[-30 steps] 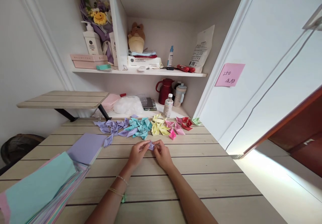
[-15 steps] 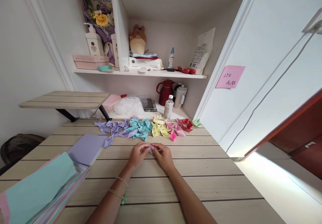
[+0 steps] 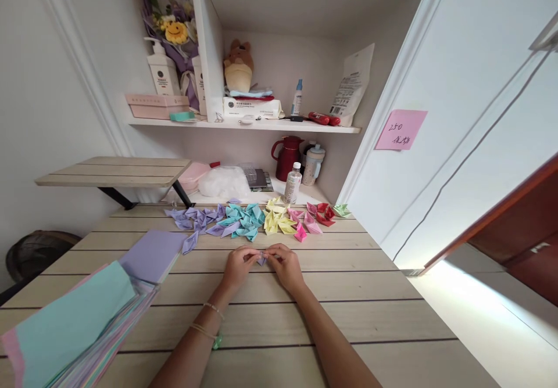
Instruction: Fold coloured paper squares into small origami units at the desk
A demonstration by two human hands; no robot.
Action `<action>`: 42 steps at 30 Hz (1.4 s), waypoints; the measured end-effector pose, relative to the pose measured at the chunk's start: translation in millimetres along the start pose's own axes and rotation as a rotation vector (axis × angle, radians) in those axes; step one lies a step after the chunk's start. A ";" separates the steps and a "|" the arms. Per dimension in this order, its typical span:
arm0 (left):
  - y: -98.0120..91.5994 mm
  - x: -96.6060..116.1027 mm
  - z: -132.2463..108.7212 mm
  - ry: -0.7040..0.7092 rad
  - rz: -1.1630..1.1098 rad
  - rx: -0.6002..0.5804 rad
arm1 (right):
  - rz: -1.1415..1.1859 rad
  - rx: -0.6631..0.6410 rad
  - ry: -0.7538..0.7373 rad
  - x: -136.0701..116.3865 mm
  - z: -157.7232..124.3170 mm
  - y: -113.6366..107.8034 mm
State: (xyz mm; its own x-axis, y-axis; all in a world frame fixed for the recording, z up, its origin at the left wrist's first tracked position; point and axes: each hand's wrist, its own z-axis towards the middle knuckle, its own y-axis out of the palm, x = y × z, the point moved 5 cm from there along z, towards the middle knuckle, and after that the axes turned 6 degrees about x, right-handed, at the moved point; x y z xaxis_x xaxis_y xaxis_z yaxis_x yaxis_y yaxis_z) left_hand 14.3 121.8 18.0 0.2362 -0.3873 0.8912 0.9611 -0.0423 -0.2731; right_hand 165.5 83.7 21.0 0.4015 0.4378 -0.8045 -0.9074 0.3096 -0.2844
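Left hand (image 3: 238, 267) and right hand (image 3: 285, 266) still pinch purple paper (image 3: 261, 261), fingertips closer than 1 s ago; folded papers (image 3: 249, 219) unmoved.

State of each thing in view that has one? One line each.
Left hand: pinching the small purple paper
Right hand: pinching the same paper
Small purple paper: folded, held between both hands
Folded paper pieces: bunched mostly by color, some overlapping
Teal-topped paper stack: flat, edges uneven
Clear bottle: upright, capped
Red jug: upright, lidded
Light-colored tumbler: upright, lidded
Pump bottle: upright
Blue-white bottle: upright
Long pink box: closed
Pink note: stuck up
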 end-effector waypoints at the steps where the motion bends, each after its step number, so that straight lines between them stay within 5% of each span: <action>1: -0.8 -0.9 0.1 -0.028 -0.014 0.016 | 0.015 -0.002 0.005 0.4 0.0 0.6; 11: -3.6 1.9 3.0 -0.068 -0.075 0.035 | -0.072 -0.020 0.027 3.6 -1.1 3.3; 18: -2.1 -9.3 1.5 -0.267 -0.348 0.115 | -0.025 0.023 0.058 -1.3 -2.8 8.5; 24: 5.9 -10.3 2.1 -0.365 -0.486 -0.044 | 0.088 0.142 0.170 7.1 -1.1 0.8; 29: 12.5 -10.7 0.9 -0.366 -0.465 -0.132 | 0.076 0.047 0.153 6.1 -1.6 5.8; 37: 6.1 -14.1 1.2 -0.410 -0.504 0.024 | 0.133 -0.082 0.187 7.2 -6.9 18.3; 42: 6.9 -17.0 0.8 -0.385 -0.490 -0.016 | 0.137 -0.045 0.246 16.6 -5.1 14.2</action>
State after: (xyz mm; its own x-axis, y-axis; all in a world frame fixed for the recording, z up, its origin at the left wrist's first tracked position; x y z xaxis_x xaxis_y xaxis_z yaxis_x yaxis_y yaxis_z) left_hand 17.0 128.8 1.3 -0.1943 0.0401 0.9801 0.9692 -0.1464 0.1981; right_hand 158.6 91.1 0.9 0.2376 0.2530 -0.9378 -0.9579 0.2211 -0.1830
